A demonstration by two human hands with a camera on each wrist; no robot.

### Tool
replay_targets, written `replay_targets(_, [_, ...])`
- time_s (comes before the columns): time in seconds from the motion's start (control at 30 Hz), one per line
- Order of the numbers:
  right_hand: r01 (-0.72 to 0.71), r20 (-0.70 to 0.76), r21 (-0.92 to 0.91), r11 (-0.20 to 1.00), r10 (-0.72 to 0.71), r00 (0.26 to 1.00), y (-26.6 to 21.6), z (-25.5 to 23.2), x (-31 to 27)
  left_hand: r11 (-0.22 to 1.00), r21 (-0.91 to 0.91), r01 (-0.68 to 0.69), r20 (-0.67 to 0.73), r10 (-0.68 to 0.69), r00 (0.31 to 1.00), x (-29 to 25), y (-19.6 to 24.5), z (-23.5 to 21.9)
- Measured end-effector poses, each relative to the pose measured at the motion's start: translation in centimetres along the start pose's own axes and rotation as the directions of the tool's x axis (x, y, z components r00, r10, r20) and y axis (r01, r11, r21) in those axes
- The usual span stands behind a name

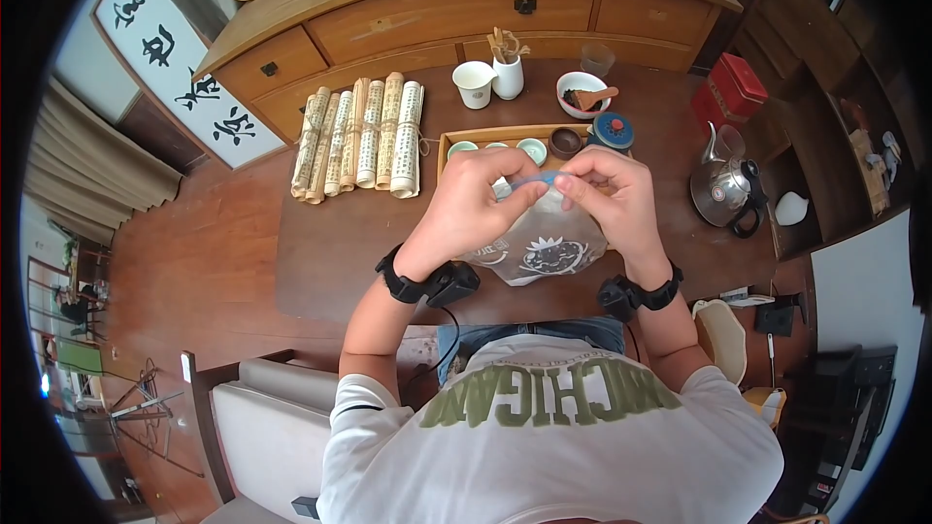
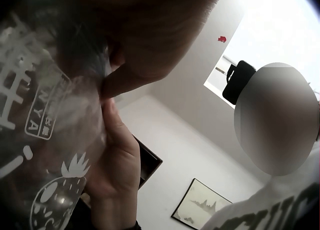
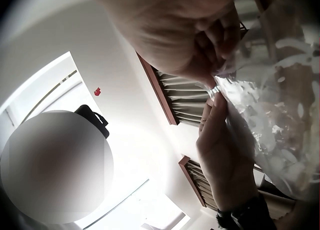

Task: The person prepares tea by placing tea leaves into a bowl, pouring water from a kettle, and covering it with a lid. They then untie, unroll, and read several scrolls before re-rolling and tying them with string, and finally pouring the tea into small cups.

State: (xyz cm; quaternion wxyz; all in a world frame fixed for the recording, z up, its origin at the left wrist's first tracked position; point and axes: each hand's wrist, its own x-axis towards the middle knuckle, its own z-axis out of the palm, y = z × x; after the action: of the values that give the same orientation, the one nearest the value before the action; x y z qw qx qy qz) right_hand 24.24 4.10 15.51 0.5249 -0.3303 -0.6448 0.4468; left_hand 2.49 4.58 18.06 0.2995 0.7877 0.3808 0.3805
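Observation:
A clear plastic bag (image 1: 549, 250) with white printing, including a strawberry-like drawing, hangs over the near side of the table. My left hand (image 1: 473, 206) pinches its blue top strip (image 1: 537, 178) between thumb and fingers. Close beside it, my right hand (image 1: 617, 202) pinches the same strip, the two thumbs pointing toward each other. In the left wrist view the bag (image 2: 47, 125) fills the left side, its top edge held by both hands. Through the bag (image 3: 280, 135) in the right wrist view, shiny crinkled contents show; their kind is unclear.
Behind the hands lies a wooden tray (image 1: 443, 150) with small cups and a blue-lidded jar (image 1: 611, 130). Rolled scrolls (image 1: 369, 136) lie at left. A white pitcher (image 1: 474, 85), a bowl with a wooden scoop (image 1: 573, 81) and a kettle (image 1: 723, 192) stand farther off.

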Motion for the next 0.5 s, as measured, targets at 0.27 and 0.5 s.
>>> replay_targets(0.27, [-0.047, -0.065, 0.114, 0.992, 0.055, 0.996, -0.1, -1.2, 0.2, 0.996, -0.048, -0.079, -0.058, 0.077, 0.995, 0.5, -0.6, -0.4])
replay_targets(0.5, [-0.092, -0.054, 0.182, 0.979, 0.104, 0.993, 0.2, -1.2, 0.4, 0.985, -0.164, 0.047, 0.01, -0.046, 0.999, 0.5, -1.3, -0.5])
